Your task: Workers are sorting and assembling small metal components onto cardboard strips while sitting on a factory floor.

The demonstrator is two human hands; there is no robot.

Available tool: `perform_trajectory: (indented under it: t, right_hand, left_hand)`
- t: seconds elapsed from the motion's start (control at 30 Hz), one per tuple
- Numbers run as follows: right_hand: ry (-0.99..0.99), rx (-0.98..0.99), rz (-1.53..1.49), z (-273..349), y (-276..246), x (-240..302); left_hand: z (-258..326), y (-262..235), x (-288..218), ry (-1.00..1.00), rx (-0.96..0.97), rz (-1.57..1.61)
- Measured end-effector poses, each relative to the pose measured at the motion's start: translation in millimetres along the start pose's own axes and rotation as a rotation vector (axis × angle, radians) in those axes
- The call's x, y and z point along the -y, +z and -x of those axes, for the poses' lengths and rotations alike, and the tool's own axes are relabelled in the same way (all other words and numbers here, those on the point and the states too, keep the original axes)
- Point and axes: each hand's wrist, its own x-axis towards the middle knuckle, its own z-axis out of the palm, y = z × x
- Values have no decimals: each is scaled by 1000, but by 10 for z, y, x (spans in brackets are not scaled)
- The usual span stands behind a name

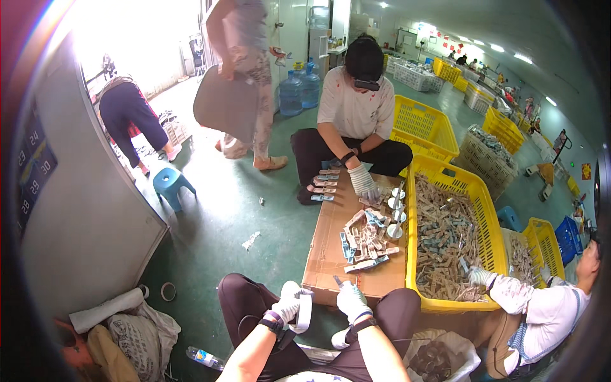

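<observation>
Risk of dropping: left hand (pixel 286 309) clenched on white strip (pixel 304 312) over lap, right hand (pixel 352 299) gripping small dark piece (pixel 337 281) at cardboard sheet (pixel 328 254) edge — loose grip, likely slip to floor

A flattened cardboard sheet (pixel 328 254) on the green floor (pixel 216 223) bears small packets (pixel 366 239).

Your view is bright and fairly sharp. Daylight from the doorway (pixel 137 38) blows out upper left. Edges bend and darken.
</observation>
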Motion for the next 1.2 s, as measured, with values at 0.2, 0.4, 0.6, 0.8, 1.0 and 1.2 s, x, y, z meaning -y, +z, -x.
perform_trajectory:
  t: [0.2,0.4,0.6,0.8,1.0,1.2]
  right_hand:
    - [27,24,-115,218,-336,346]
    - [78,-12,-113,99,-126,138]
    - [90,15,-121,124,-149,214]
    - [130,30,-183,174,-282,247]
    - [150,33,-175,168,-274,288]
    - [99,-27,-174,143,-173,175]
  left_hand:
    - [38,-87,24,-7,-7,24]
    - [13,21,-34,-50,-3,74]
    - [-40,-103,158,53,-15,-86]
    - [81,39,-159,-103,-18,118]
    - [13,-26,-16,-88,-64,185]
    - [11,27,-75,-79,-34,161]
